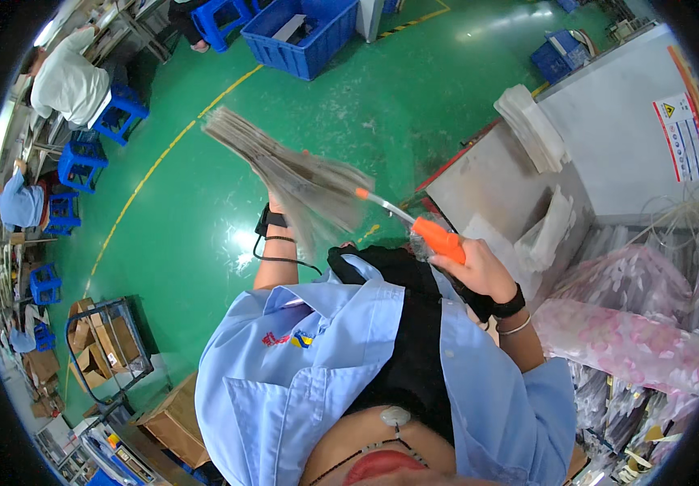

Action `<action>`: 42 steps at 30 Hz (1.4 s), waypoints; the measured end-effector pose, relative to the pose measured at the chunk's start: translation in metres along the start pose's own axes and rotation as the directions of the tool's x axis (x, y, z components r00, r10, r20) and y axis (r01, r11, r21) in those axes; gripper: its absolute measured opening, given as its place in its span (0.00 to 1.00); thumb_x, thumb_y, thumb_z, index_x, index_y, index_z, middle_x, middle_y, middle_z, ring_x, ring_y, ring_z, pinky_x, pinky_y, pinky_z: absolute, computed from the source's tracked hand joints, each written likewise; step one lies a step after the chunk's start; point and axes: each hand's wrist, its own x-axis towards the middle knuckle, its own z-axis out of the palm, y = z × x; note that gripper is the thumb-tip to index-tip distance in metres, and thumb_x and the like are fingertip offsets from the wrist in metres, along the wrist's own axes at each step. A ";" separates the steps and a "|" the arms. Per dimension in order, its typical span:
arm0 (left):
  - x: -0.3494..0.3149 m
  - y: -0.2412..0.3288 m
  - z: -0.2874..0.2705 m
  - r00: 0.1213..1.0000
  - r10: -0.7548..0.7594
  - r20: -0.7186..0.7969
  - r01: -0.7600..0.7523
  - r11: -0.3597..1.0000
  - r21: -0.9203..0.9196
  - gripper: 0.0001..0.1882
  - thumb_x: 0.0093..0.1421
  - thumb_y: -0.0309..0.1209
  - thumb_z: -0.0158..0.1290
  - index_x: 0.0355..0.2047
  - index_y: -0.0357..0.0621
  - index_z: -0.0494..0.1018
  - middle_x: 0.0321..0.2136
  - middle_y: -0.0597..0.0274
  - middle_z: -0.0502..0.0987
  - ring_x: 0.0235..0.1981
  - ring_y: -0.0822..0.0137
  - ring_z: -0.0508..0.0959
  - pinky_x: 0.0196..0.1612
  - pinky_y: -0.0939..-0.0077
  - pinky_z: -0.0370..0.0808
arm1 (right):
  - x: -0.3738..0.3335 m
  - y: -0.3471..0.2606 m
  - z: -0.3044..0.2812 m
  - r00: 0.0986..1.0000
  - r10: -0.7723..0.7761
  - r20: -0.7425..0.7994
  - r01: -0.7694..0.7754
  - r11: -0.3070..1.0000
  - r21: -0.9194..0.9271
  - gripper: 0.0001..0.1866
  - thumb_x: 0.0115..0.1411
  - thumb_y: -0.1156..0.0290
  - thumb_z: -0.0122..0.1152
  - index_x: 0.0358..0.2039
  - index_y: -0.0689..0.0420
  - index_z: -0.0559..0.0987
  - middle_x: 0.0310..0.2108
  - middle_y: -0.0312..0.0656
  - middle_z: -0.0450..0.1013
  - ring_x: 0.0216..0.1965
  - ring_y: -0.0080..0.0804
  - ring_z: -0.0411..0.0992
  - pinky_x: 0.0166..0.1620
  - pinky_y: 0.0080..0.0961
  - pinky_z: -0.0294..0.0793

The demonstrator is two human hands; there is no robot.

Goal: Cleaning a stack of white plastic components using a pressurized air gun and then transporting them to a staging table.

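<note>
My left hand (275, 202) is closed under a fanned bundle of thin, greyish translucent plastic sheets (284, 166), which hides most of its fingers. The bundle slants out over the floor, its far end toward the upper left, its near end loose and spread. In front of my body, my right hand (483, 267) is wrapped round an orange-handled tool (438, 239) with a thin metal shaft and an orange tip. That tip points at the right edge of the bundle; whether it touches the sheets I cannot tell.
To my right stands a grey worktable (479, 182) bearing a stack of whitish sheets (532, 130) and a crumpled pile (545, 231). Beyond are a white panel (617, 113) and a pink-patterned plastic-wrapped roll (625, 336). A blue crate (305, 49) sits ahead; co-workers and blue stools (122, 113) line the left.
</note>
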 end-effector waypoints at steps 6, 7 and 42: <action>-0.006 -0.007 0.002 0.965 0.086 -0.250 -0.044 0.985 0.169 0.32 0.60 0.58 0.45 0.57 0.53 0.60 0.55 0.52 0.64 0.57 0.48 0.64 0.60 0.42 0.61 | 0.003 0.001 -0.002 0.999 0.042 -0.033 -0.043 0.998 -0.044 0.22 0.56 0.54 0.61 0.35 0.63 0.76 0.23 0.53 0.73 0.27 0.52 0.73 0.31 0.37 0.70; -0.006 -0.004 0.001 0.966 0.027 -0.259 0.002 0.994 0.110 0.32 0.61 0.58 0.44 0.57 0.52 0.60 0.56 0.52 0.65 0.57 0.49 0.64 0.59 0.44 0.62 | 0.001 -0.002 0.000 0.999 -0.032 0.000 0.032 0.999 -0.009 0.20 0.56 0.56 0.61 0.35 0.63 0.76 0.21 0.50 0.72 0.24 0.46 0.71 0.30 0.34 0.69; -0.055 0.040 0.099 0.723 -0.564 -0.399 0.363 -0.180 0.914 0.36 0.47 0.56 0.62 0.42 0.32 0.75 0.32 0.52 0.80 0.33 0.61 0.80 0.37 0.68 0.76 | -0.043 0.059 -0.026 0.939 0.187 -0.290 -0.029 0.880 0.474 0.10 0.57 0.71 0.61 0.37 0.62 0.75 0.31 0.35 0.72 0.33 0.22 0.69 0.40 0.20 0.68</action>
